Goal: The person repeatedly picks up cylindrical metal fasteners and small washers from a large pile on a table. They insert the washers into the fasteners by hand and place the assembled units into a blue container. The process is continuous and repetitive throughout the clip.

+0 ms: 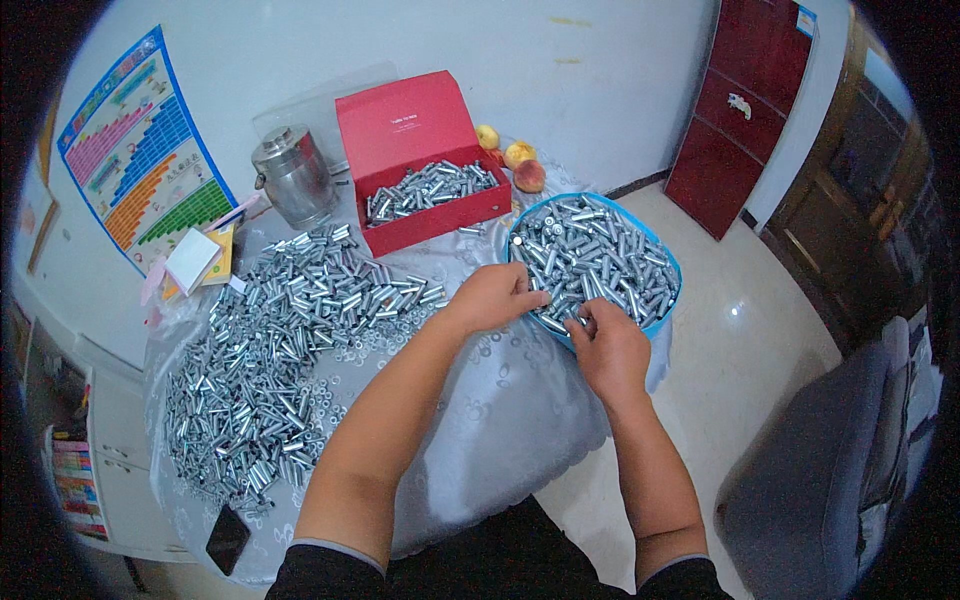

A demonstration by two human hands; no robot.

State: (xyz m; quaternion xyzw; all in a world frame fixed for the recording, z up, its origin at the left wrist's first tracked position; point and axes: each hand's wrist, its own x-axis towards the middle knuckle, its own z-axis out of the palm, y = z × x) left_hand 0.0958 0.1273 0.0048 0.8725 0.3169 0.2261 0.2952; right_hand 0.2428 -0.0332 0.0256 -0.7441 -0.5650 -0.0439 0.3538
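Note:
A light-blue oval basin [676,262] at the table's right edge is heaped with short silvery metal tubes [600,250]. At its near left rim is my left hand [492,298], fingers curled over the edge and thumb drawn in toward them. My right hand [612,348] bends over the near side of the basin, thumb and fingers pinched together just above the tubes. Whatever either hand holds is too small or hidden to make out. Left of my left arm spreads a big pile of loose metal tubes [265,365], with small metal rings or nuts [390,330] scattered along its right side.
An open red box [440,228] full of metal tubes stands behind, beside a steel canister [293,180] and several fruits [528,176]. A phone [228,540] lies at the near left edge of the cloth-covered table [500,410]. A dark grey sofa [815,470] stands at right.

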